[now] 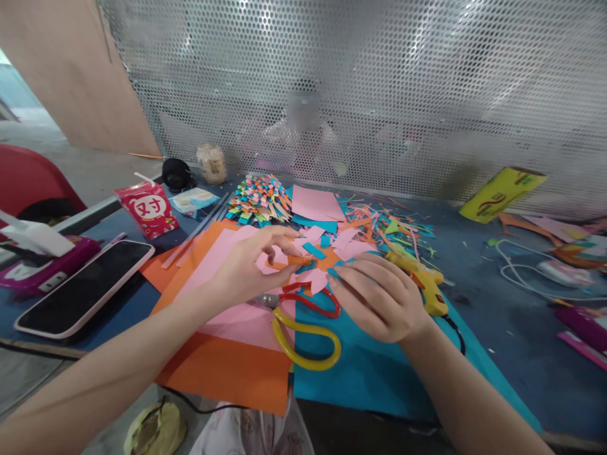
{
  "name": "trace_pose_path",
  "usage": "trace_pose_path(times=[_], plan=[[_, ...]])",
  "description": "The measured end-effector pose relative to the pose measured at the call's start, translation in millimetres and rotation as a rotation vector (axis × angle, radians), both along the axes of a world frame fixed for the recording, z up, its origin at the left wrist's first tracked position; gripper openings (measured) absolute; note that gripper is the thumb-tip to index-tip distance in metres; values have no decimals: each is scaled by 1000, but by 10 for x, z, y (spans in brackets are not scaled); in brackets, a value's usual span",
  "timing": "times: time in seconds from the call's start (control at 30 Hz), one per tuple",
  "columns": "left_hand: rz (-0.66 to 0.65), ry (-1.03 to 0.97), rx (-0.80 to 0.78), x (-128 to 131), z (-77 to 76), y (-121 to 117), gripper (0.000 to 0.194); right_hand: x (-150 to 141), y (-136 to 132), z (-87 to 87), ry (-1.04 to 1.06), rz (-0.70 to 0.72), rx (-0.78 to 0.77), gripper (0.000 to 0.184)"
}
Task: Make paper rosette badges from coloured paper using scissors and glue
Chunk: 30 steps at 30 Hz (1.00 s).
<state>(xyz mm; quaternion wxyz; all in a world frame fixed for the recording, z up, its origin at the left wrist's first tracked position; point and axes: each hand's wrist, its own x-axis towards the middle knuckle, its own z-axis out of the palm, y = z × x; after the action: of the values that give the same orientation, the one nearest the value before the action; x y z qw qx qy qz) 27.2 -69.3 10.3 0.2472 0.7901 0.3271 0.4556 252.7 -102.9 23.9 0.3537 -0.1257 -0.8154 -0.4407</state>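
Note:
Over a pile of coloured paper, my left hand has its index finger and thumb spread apart. Its thumb tip is close to a small orange and blue paper piece; whether they touch is unclear. My right hand has its fingers drawn together, with a blue paper strip at the tips. Between the hands lie pink paper pieces and another blue strip. Scissors with red and yellow handles rest just below, blades partly hidden. A yellow glue gun lies beyond my right hand.
Orange sheets and a blue sheet cover the near table. Folded strips and paper scraps lie behind. A phone and red drink carton stand left, a yellow packet right. Perforated metal closes the back.

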Motion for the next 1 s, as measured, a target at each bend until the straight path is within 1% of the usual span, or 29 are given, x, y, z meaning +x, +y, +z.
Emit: trace_pose_path(times=[0.17,0.3,0.4,0.47,0.53,0.57,0.63,0.7,0.77,0.8,0.87,0.9,0.93,1.0], plan=[[13,11,-13,6,6,-3,24,9,2,-21,17,53,-47,14],[5,35,-8,14,29,-2,16,16,5,-44,10,20,-34,16],[-5,35,3,20,38,-3,16,30,13,-50,16,0,-27,17],[-8,36,7,22,41,-10,16,42,15,-56,32,10,-34,17],[-12,33,14,18,44,-20,16,44,9,-71,67,29,-77,15],[-22,24,12,14,46,-26,16,38,6,-84,103,41,-122,16],[-70,-40,-20,0,48,-34,21,11,4,-118,267,75,-273,21],[-109,-158,-84,-16,47,-27,28,-26,25,-161,558,105,-495,25],[-87,-292,-132,-30,40,1,30,-54,76,-207,855,149,-753,22],[-63,-352,-146,-34,34,21,29,-62,109,-230,964,176,-888,19],[-42,-438,-191,-36,19,65,27,-70,174,-271,1095,245,-1147,21],[-57,-461,-236,-34,11,85,28,-73,199,-289,1139,275,-1255,25],[-86,-469,-298,-30,3,99,30,-78,216,-305,1176,296,-1346,29],[-156,-454,-434,-17,-11,112,35,-95,226,-327,1236,324,-1469,35]])
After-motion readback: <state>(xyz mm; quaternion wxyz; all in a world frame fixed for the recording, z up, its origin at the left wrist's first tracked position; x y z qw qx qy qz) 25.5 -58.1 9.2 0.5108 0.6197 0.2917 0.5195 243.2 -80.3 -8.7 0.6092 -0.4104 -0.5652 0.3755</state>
